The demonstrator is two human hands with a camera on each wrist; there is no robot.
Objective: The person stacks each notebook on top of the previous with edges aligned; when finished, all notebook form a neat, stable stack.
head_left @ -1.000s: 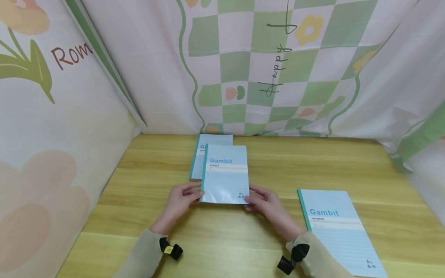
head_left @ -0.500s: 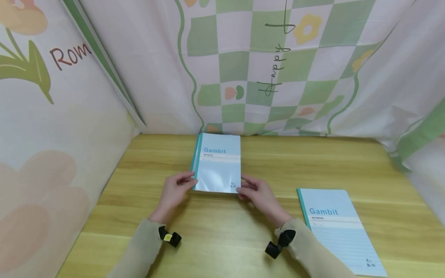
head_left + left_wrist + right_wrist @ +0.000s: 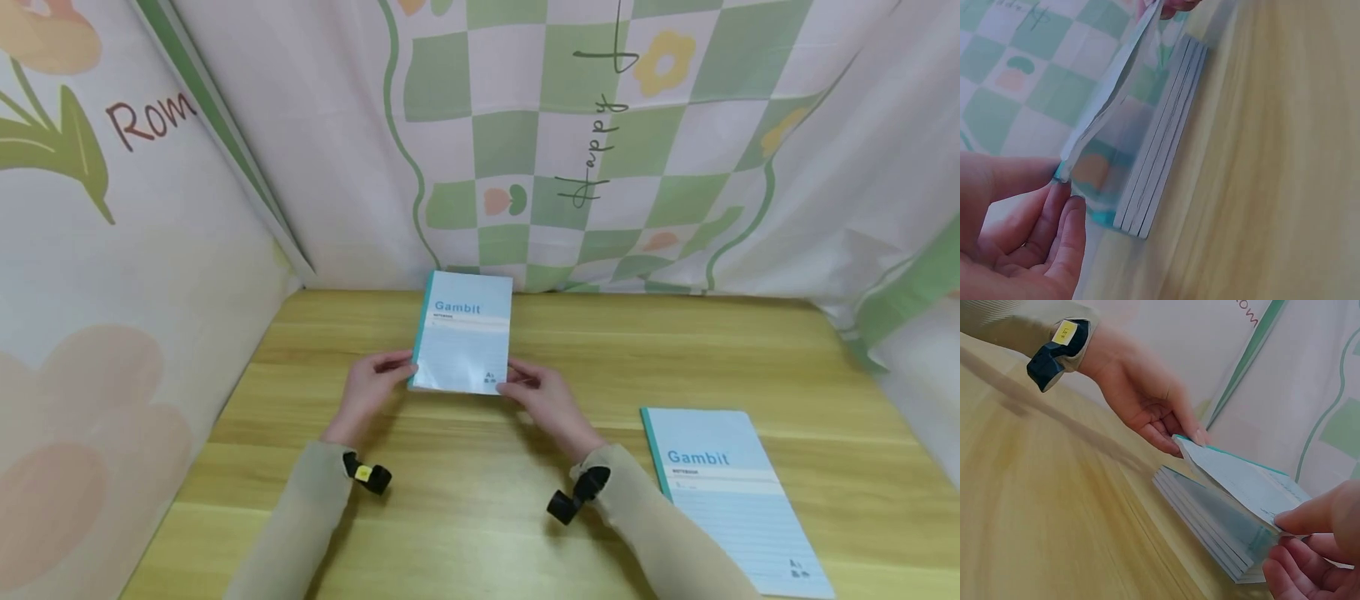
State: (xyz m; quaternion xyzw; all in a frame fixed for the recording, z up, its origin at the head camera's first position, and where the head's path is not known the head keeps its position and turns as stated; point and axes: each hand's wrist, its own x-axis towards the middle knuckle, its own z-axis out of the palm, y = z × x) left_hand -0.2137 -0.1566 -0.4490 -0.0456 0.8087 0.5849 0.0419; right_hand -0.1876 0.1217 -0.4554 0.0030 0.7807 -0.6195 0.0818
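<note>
A light blue notebook [image 3: 461, 333] with a teal spine and "Gambit" on its cover is held by both hands at its near corners. My left hand [image 3: 367, 396] pinches the spine-side corner between thumb and fingers. At the opposite corner my right hand [image 3: 547, 404] pinches the pages, thumb on the cover. Below it, in the left wrist view, a stack of notebooks [image 3: 1160, 144] lies on the table, with a gap between it and the held one. The right wrist view shows the same stack [image 3: 1200, 525] under the tilted notebook; the head view hides it.
Another "Gambit" notebook [image 3: 723, 500] lies at the right front, partly covered by the right sleeve [image 3: 660, 525]. The wooden table [image 3: 465, 517] ends at the back against a checkered curtain [image 3: 570, 150]. A printed curtain [image 3: 150, 275] borders its left side.
Both hands have carried the notebook away from me and slightly left, until it hides the stack in the head view. The notebook at the right has stayed put.
</note>
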